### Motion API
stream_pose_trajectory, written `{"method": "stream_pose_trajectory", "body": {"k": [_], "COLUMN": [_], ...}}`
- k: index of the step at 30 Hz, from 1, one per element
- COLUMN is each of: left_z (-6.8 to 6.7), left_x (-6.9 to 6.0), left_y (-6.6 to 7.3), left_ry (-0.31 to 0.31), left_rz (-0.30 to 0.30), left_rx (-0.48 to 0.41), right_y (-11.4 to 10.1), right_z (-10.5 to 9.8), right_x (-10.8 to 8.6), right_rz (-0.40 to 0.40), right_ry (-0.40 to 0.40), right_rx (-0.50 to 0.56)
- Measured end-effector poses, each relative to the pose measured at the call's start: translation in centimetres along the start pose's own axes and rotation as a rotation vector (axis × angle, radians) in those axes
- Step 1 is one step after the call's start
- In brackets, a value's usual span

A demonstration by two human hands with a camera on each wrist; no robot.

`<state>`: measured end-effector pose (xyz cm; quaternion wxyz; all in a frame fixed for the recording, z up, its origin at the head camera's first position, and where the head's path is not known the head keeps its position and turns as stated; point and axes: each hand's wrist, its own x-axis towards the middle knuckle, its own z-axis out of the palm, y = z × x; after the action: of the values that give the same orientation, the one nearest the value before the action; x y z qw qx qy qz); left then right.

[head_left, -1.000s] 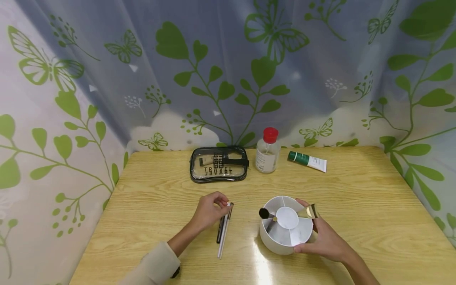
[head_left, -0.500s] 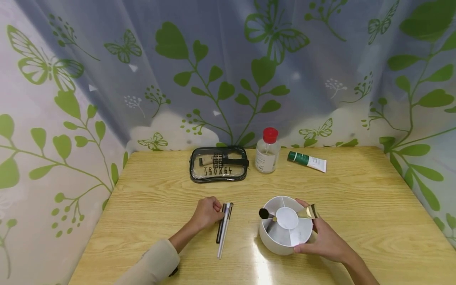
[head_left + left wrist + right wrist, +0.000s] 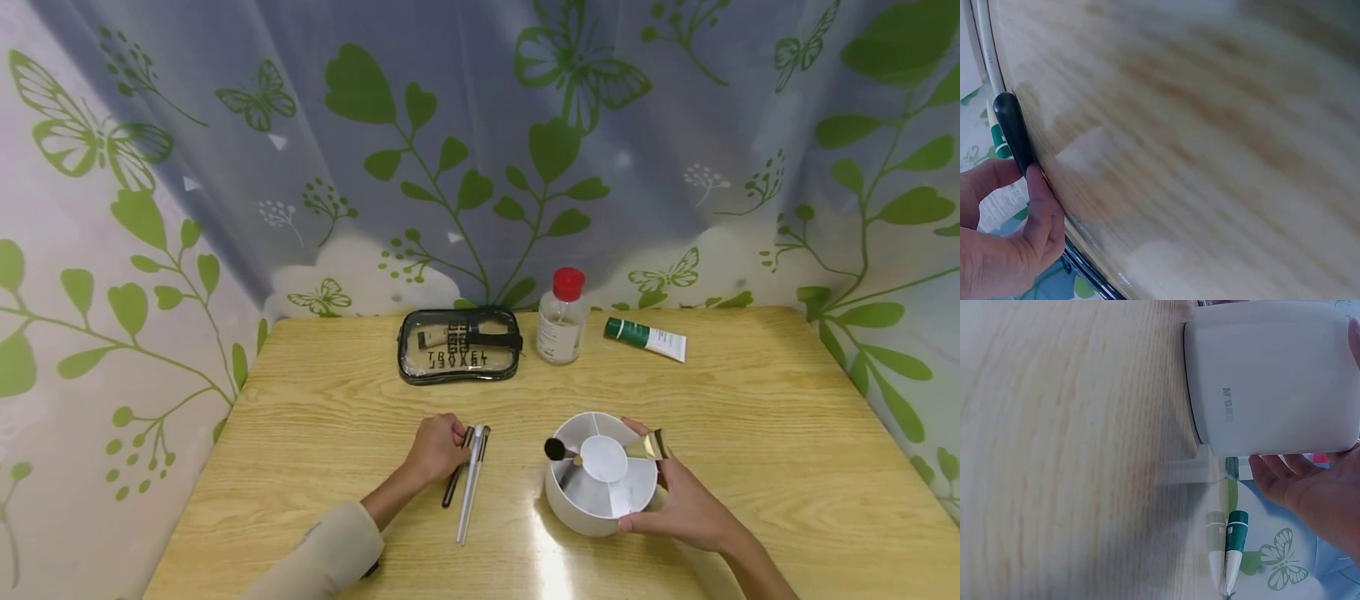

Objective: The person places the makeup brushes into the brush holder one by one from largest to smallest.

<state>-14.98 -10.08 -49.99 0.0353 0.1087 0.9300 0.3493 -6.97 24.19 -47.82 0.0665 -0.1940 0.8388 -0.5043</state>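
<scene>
My left hand pinches a slim black pen with a rounded end between thumb and fingers. The left wrist view shows that black pen close up, tilted near the table surface. Just right of it lie a white-handled makeup brush and a thin dark-tipped brush, side by side. My right hand grips the side of a white round divided organizer, thumb in front and fingers behind. A black-bristled makeup brush and a gold-ferruled flat brush stand in its compartments.
Along the back of the table are a clear black-trimmed travel pouch, a red-capped bottle and a green-and-white tube. A leaf-patterned curtain hangs right behind.
My left hand has shifted from above the brushes' top ends to their left side and taken hold of the black pen. The pen's lower end has swung left. The right hand stays put.
</scene>
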Motion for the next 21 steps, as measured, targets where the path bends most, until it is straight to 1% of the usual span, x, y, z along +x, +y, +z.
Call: {"method": "stream_pose_trajectory", "body": {"k": [4,7,10,13,17,21], "left_z": [0.1,0.0,-0.2,-0.8,-1.8,-2.5], "left_x": [0.1,0.2,0.1,0.1,-0.1,-0.2], "left_y": [0.2,0.2,0.2,0.3,1.0,1.7], "left_ry": [0.005,-0.005,-0.019,-0.026,-0.028,-0.044], "left_rz": [-0.009,-0.035,-0.058,-0.073,-0.111,-0.15], "left_rx": [0.042,0.033,-0.005,-0.05,-0.104,-0.181], "right_y": [0.0,0.0,0.0,0.0,-0.1,-0.2], "right_z": [0.0,0.0,0.1,0.1,0.0,0.0], "right_x": [0.0,0.0,0.0,0.0,0.0,0.0], "right_rz": [-0.002,-0.006,-0.009,-0.007,0.001,0.004], "right_ry": [0.002,0.002,0.002,0.001,0.0,0.001], "right_rx": [-0.001,0.005,0.009,0.006,-0.001,-0.005]}}
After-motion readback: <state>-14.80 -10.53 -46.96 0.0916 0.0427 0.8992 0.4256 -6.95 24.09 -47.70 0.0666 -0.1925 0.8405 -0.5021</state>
